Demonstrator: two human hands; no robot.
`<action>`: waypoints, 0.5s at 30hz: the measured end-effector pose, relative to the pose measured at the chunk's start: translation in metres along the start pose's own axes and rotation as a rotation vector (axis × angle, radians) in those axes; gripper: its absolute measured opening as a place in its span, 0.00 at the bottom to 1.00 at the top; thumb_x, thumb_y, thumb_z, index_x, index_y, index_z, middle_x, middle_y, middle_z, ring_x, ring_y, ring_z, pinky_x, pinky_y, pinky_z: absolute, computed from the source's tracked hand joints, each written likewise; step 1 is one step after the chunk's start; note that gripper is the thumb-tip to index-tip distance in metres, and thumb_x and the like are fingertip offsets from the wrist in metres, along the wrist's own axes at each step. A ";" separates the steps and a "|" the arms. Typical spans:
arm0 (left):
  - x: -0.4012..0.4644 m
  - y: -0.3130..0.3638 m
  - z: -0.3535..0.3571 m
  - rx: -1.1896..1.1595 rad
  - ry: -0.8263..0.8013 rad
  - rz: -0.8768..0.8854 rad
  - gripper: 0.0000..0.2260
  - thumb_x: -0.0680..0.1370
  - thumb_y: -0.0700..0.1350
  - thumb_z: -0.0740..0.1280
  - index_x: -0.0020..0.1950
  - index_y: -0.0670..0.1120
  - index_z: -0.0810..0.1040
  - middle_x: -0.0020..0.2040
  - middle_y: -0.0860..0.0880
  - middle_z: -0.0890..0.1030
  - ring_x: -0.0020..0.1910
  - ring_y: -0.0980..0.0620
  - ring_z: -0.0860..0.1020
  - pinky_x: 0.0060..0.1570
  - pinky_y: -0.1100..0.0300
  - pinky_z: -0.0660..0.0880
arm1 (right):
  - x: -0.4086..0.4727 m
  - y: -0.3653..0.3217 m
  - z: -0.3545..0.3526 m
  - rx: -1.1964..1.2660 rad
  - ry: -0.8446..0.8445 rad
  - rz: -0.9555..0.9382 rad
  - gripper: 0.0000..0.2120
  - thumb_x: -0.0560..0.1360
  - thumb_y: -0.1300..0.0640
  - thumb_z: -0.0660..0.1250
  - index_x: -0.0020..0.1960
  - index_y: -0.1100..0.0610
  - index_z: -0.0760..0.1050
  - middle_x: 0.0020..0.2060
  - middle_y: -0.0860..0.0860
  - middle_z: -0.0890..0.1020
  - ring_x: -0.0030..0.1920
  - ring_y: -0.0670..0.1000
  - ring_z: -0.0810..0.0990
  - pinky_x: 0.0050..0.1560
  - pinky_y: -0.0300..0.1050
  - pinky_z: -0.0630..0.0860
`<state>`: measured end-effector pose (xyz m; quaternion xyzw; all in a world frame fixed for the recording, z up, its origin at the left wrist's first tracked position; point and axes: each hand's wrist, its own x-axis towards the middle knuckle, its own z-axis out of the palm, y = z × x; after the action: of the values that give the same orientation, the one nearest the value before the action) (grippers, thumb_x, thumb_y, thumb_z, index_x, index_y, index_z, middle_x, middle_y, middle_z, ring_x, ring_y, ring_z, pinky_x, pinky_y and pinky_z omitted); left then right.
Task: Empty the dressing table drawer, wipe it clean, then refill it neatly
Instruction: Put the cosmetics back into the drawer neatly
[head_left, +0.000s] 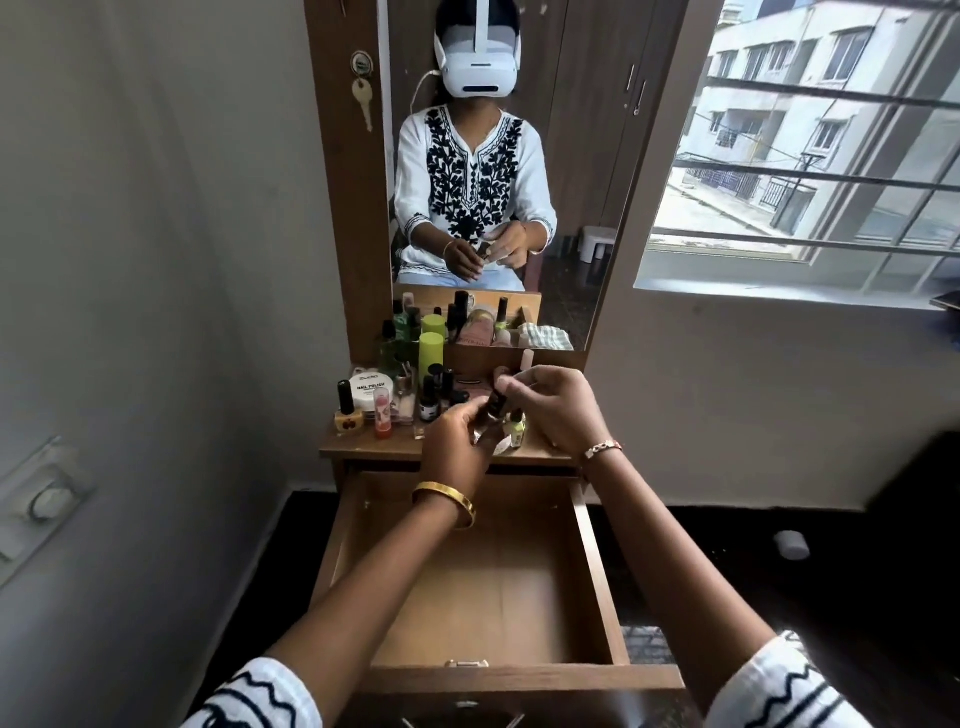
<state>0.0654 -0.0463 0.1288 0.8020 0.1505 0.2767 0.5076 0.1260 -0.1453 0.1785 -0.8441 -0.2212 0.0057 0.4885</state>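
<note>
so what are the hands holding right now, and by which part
Both hold one small dark bottle: left hand grips its body, right hand fingers pinch its cap.

A key hangs from the lock beside the mirror; a barred window stands right.

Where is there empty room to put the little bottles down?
The open drawer is bare wood between its side walls, front to back. The tabletop's right front part shows only a small free strip. Its left side is crowded with nail polish bottles and a white jar.
</note>
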 end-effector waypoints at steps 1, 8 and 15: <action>0.001 -0.001 -0.002 -0.003 0.015 -0.025 0.20 0.71 0.42 0.72 0.61 0.42 0.76 0.55 0.43 0.82 0.55 0.47 0.79 0.54 0.59 0.74 | 0.004 0.001 0.000 0.043 0.005 0.005 0.09 0.74 0.53 0.68 0.42 0.58 0.81 0.31 0.49 0.80 0.28 0.38 0.75 0.34 0.37 0.69; 0.004 -0.009 -0.009 0.022 0.093 -0.077 0.17 0.71 0.42 0.72 0.58 0.39 0.77 0.54 0.42 0.82 0.50 0.51 0.78 0.44 0.70 0.66 | 0.037 0.023 0.017 -0.484 -0.109 0.044 0.18 0.74 0.65 0.62 0.61 0.55 0.77 0.57 0.59 0.80 0.59 0.59 0.77 0.56 0.45 0.74; 0.003 -0.021 -0.012 -0.013 0.093 -0.115 0.14 0.70 0.39 0.72 0.55 0.38 0.78 0.51 0.43 0.81 0.46 0.53 0.76 0.40 0.72 0.65 | 0.038 0.035 0.025 -0.539 -0.065 0.012 0.16 0.70 0.69 0.62 0.55 0.59 0.80 0.52 0.61 0.82 0.56 0.61 0.78 0.53 0.48 0.73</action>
<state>0.0613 -0.0271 0.1145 0.7750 0.2180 0.2851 0.5201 0.1680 -0.1254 0.1444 -0.9443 -0.2254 -0.0236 0.2386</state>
